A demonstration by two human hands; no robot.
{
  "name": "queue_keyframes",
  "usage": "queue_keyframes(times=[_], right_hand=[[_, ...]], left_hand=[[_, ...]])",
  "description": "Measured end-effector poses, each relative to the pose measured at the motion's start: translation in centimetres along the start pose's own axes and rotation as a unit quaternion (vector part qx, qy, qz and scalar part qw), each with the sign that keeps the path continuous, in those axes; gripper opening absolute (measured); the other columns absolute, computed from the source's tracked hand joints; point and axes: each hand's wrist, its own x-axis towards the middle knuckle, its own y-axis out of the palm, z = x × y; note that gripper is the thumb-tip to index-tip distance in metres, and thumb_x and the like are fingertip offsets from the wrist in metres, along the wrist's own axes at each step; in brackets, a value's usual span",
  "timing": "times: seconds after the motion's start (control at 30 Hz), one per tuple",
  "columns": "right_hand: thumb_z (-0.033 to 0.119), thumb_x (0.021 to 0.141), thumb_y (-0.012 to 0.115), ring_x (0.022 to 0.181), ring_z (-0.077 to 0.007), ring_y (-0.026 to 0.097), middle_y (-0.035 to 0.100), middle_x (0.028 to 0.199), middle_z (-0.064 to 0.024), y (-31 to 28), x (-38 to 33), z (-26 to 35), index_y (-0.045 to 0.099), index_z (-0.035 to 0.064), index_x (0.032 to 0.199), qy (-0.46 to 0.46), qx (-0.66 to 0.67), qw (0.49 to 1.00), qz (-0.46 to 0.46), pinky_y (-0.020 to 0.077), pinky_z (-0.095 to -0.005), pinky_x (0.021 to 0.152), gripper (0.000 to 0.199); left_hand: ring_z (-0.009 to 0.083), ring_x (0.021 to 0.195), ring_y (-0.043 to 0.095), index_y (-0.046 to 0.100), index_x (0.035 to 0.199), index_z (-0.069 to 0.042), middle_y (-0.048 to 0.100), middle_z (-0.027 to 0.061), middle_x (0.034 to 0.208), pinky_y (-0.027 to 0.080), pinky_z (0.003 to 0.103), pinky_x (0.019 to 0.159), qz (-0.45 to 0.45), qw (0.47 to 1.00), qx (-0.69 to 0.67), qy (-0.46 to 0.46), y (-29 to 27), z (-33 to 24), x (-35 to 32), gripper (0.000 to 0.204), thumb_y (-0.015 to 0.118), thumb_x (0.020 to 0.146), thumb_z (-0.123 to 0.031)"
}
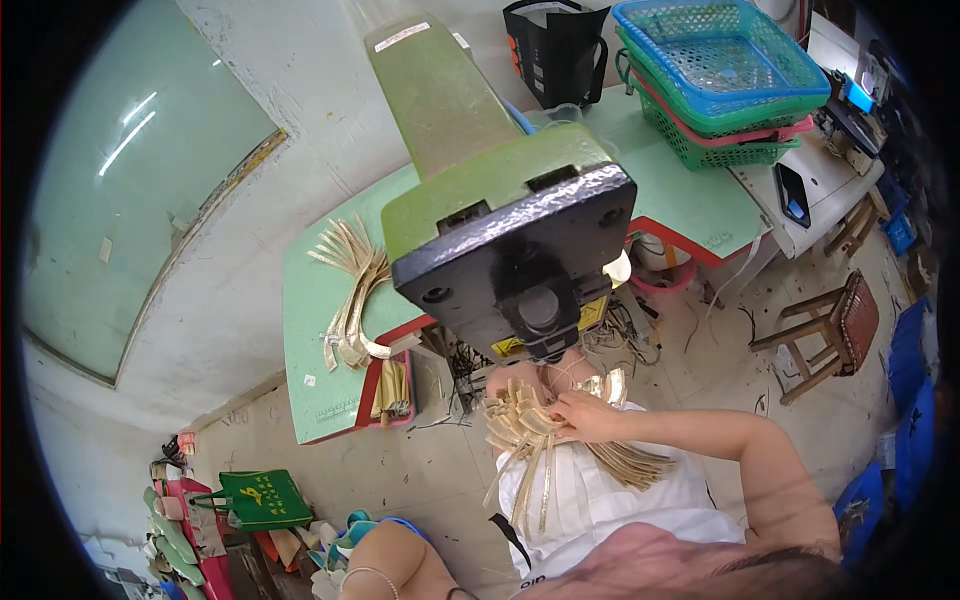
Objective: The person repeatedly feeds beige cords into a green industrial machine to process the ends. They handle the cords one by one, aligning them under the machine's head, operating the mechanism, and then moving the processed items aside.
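My right hand [590, 415] reaches in from the right over my lap, its fingers closed on a bundle of flat gold strips [520, 418]. Some strips stick up in a loose fan, and others hang over the white cloth [590, 490] on my lap. A further spread of the same strips [632, 462] lies under my right wrist. Bare skin of my left arm shows low at the left, with a beaded band; I cannot make out the left hand. Right beyond my lap looms a green machine head [500, 185] with a black lower plate [520, 265].
More gold strips [355, 300] lie bunched on the green table [320, 380]. Stacked plastic baskets [720, 70], a black bag [556, 55] and a phone [792, 194] sit at the back. A wooden stool [835, 330] stands right; a green bag [265, 498] is on the left.
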Motion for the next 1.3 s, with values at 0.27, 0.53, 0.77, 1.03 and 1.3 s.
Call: queue_keyframes(times=[0.27,0.53,0.77,1.03,1.3], right_hand=[[0.020,0.075,0.068,0.094,-0.0303,0.050,0.051,0.095,-0.0122,-0.8,-0.4,0.2,0.053,0.0052,0.095,-0.001,0.021,1.000,-0.015,0.0413,-0.0391,0.082,0.029],[0.023,0.075,0.070,0.093,-0.0292,0.050,0.050,0.095,-0.0116,-0.6,-0.3,0.7,0.054,0.0034,0.095,-0.024,0.028,0.996,-0.076,0.0412,-0.0378,0.081,0.033],[0.020,0.073,0.072,0.090,-0.0284,0.049,0.050,0.093,-0.0100,-0.1,0.2,0.6,0.054,0.0056,0.090,-0.014,0.033,0.996,-0.085,0.0405,-0.0376,0.079,0.029],[0.017,0.078,0.067,0.079,-0.0248,0.056,0.057,0.083,-0.0092,-1.4,0.4,1.2,0.056,0.0029,0.085,-0.002,0.167,0.983,-0.079,0.0434,-0.0345,0.069,0.019],[0.016,0.082,0.065,0.068,-0.0121,0.057,0.062,0.076,-0.0040,-19.2,0.2,6.8,0.067,0.0036,0.087,-0.065,0.210,0.969,0.109,0.0442,-0.0262,0.061,0.014]], left_hand=[[0.0131,0.063,0.048,0.057,0.085,-0.003,0.051,0.0028,0.072,0.042,0.027,0.059,0.003,1.000,0.025,-0.006,0.2,0.3,0.3,0.011,0.063,0.080,-0.010],[0.0136,0.065,0.049,0.059,0.087,-0.002,0.052,0.0034,0.074,0.043,0.027,0.062,-0.024,0.996,0.079,-0.011,-0.1,-0.4,1.5,0.012,0.064,0.080,-0.010],[0.0140,0.066,0.050,0.061,0.088,-0.001,0.053,0.0040,0.075,0.044,0.028,0.065,0.031,0.810,0.343,-0.475,-3.2,7.9,-7.9,0.014,0.064,0.080,-0.011],[0.0185,0.070,0.057,0.064,0.091,-0.002,0.059,0.0081,0.079,0.044,0.028,0.063,0.337,0.706,0.360,-0.508,-3.2,11.8,-21.7,0.020,0.064,0.083,-0.020],[0.0049,0.064,0.051,0.068,0.080,-0.002,0.058,-0.0011,0.069,0.037,0.021,0.057,0.011,0.681,0.020,-0.732,-1.0,9.8,-12.1,0.020,0.061,0.088,-0.019]])
